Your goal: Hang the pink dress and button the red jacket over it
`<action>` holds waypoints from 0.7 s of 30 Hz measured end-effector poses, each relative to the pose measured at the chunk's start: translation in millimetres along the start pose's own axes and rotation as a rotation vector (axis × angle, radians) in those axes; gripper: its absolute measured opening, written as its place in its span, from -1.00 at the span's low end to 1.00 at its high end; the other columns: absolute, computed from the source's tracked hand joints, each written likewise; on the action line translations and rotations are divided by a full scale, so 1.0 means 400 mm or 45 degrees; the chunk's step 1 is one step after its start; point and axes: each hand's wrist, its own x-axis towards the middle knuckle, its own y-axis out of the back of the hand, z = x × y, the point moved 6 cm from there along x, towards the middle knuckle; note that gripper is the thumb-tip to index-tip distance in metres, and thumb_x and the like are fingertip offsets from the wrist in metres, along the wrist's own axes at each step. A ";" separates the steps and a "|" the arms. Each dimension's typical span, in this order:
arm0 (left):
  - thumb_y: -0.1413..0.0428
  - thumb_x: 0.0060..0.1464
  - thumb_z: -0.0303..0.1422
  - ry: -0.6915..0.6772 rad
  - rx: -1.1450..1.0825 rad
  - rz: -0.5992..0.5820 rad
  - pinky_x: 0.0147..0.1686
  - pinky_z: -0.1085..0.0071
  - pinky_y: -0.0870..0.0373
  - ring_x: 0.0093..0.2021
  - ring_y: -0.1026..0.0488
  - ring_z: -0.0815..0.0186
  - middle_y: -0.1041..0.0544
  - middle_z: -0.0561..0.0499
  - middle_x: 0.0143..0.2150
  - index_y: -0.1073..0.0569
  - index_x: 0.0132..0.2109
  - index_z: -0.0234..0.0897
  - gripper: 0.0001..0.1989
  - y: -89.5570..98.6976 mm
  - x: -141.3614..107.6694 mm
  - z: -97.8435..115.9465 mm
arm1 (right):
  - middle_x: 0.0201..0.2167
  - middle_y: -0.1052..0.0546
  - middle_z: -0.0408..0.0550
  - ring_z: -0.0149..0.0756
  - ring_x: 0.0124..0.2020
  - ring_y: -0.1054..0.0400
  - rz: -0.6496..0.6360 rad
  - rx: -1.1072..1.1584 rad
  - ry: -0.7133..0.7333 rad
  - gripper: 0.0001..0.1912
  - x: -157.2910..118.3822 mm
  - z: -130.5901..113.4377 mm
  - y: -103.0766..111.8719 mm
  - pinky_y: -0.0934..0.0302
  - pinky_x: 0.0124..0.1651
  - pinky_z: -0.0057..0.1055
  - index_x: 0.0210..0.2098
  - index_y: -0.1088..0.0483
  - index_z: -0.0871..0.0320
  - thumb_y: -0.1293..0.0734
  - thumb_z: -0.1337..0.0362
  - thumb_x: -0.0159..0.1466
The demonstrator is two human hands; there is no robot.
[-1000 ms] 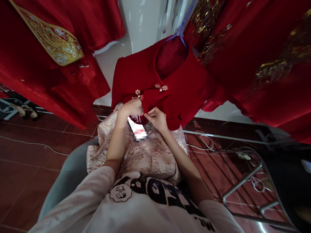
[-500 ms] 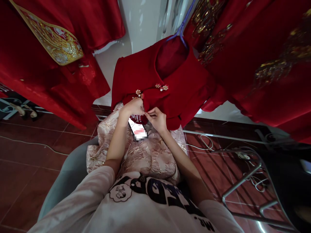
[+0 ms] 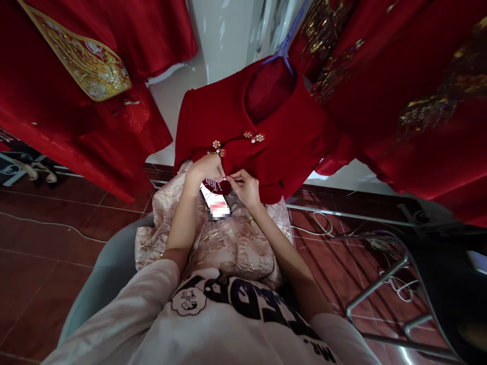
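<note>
A red garment (image 3: 213, 111) on a purple hanger (image 3: 282, 49) lies tilted across my lap, with pearl and bead flower ornaments (image 3: 254, 137) on its front. My left hand (image 3: 205, 168) is closed on the gathered front of this garment, just below a second flower cluster (image 3: 217, 147). A fringe of clear beads (image 3: 214, 183) dangles under its fingers. My right hand (image 3: 246, 188) pinches with thumb and forefinger at a small, light, bead-like spot beside my left fingertips; what exactly it grips is too small to name. Below both hands, a lit phone (image 3: 215, 202) rests on pale pink brocade cloth (image 3: 236, 248).
Red embroidered garments (image 3: 91, 66) hang at left and more (image 3: 411, 152) at right. A metal-framed chair (image 3: 380, 284) stands at right, with white cables (image 3: 403, 289) on the tiled floor (image 3: 41, 223). The grey seat (image 3: 102, 274) curves at my left.
My hands have shifted very slightly left, fingertips still together at the garment's front. A small light bead now shows between them. The garment and phone stay put.
</note>
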 end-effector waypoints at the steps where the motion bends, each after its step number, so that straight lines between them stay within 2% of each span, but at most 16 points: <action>1: -0.15 -0.12 -0.65 -0.005 -0.001 0.003 -0.37 0.55 -0.40 -0.30 -0.60 0.30 -0.67 -0.02 -0.36 -0.67 -0.30 -0.41 -0.75 0.001 -0.001 0.003 | -0.34 -0.64 -0.03 -0.21 -0.30 -0.60 0.004 -0.009 0.005 -0.65 0.001 0.000 0.002 -0.55 -0.25 -0.32 -0.36 -0.40 0.07 -0.37 -0.08 0.26; 4: -0.21 -0.10 -0.59 0.013 0.093 0.040 -0.37 0.56 -0.39 -0.28 -0.60 0.28 -0.66 -0.05 -0.36 -0.66 -0.29 -0.42 -0.82 0.014 -0.012 0.016 | -0.31 -0.64 -0.02 -0.22 -0.30 -0.58 -0.029 -0.081 0.030 -0.61 0.006 -0.007 0.008 -0.50 -0.25 -0.34 -0.35 -0.42 0.09 -0.35 -0.12 0.28; 7: -0.28 -0.08 -0.49 0.063 0.189 0.048 -0.35 0.54 -0.41 -0.30 -0.60 0.23 -0.60 -0.08 -0.46 -0.64 -0.32 -0.44 -0.88 0.025 -0.027 0.032 | -0.32 -0.64 -0.03 -0.29 -0.38 -0.53 -0.025 -0.225 0.095 -0.56 0.012 -0.035 0.028 -0.43 -0.23 -0.38 -0.35 -0.45 0.10 -0.31 -0.15 0.33; 10: -0.25 -0.10 -0.53 0.161 0.051 -0.145 -0.32 0.48 -0.47 -0.40 -0.57 0.26 -0.57 -0.06 -0.52 -0.60 -0.42 -0.40 -0.97 0.001 -0.034 0.036 | -0.39 -0.61 -0.07 -0.36 -0.48 -0.43 0.100 -0.303 0.139 -0.52 0.015 -0.072 0.067 -0.35 -0.29 -0.41 -0.36 -0.45 0.10 -0.27 -0.17 0.38; 12: -0.22 -0.11 -0.56 0.226 -0.031 -0.245 -0.33 0.44 -0.49 -0.46 -0.54 0.28 -0.57 -0.06 -0.53 -0.54 -0.52 -0.36 -0.91 -0.019 -0.033 0.034 | -0.42 -0.59 -0.09 -0.38 -0.52 -0.39 0.162 -0.285 0.148 -0.52 0.016 -0.093 0.088 -0.30 -0.35 -0.42 -0.37 -0.44 0.09 -0.26 -0.18 0.39; 13: -0.22 -0.13 -0.58 0.235 -0.019 -0.244 -0.34 0.44 -0.48 -0.47 -0.53 0.28 -0.57 -0.06 -0.54 -0.51 -0.56 -0.34 -0.86 -0.024 -0.029 0.033 | -0.44 -0.58 -0.10 -0.39 -0.53 -0.37 0.181 -0.268 0.146 -0.52 0.015 -0.100 0.096 -0.28 -0.37 -0.43 -0.37 -0.43 0.09 -0.26 -0.18 0.39; 15: -0.24 -0.16 -0.59 0.218 0.074 -0.185 -0.34 0.45 -0.46 -0.46 -0.54 0.27 -0.55 -0.04 -0.58 -0.46 -0.62 -0.31 -0.81 -0.027 -0.017 0.034 | -0.46 -0.57 -0.11 -0.39 -0.54 -0.34 0.199 -0.240 0.136 -0.52 0.015 -0.109 0.105 -0.24 -0.41 -0.43 -0.38 -0.41 0.08 -0.26 -0.19 0.38; 17: -0.27 -0.18 -0.57 0.178 0.190 -0.104 -0.34 0.48 -0.44 -0.40 -0.57 0.24 -0.52 -0.03 -0.60 -0.50 -0.59 -0.30 -0.84 -0.024 -0.008 0.036 | -0.48 -0.56 -0.11 -0.38 -0.53 -0.36 0.186 -0.223 0.127 -0.52 0.015 -0.111 0.105 -0.25 -0.41 -0.43 -0.38 -0.40 0.08 -0.27 -0.19 0.38; 19: -0.30 -0.17 -0.53 0.129 0.296 -0.017 -0.33 0.50 -0.42 -0.31 -0.61 0.19 -0.57 -0.05 -0.52 -0.60 -0.44 -0.31 -0.93 -0.016 -0.003 0.041 | -0.47 -0.56 -0.11 -0.36 -0.49 -0.40 0.143 -0.230 0.135 -0.55 0.016 -0.107 0.099 -0.29 -0.36 -0.42 -0.39 -0.40 0.08 -0.28 -0.15 0.38; 21: -0.31 -0.12 -0.49 0.068 0.378 0.069 -0.30 0.50 -0.42 -0.20 -0.63 0.15 -0.65 -0.12 -0.34 -0.67 -0.27 -0.33 -0.82 -0.006 -0.004 0.049 | -0.42 -0.58 -0.08 -0.33 -0.41 -0.45 0.072 -0.251 0.154 -0.63 0.018 -0.097 0.087 -0.35 -0.29 -0.40 -0.37 -0.42 0.08 -0.29 -0.06 0.38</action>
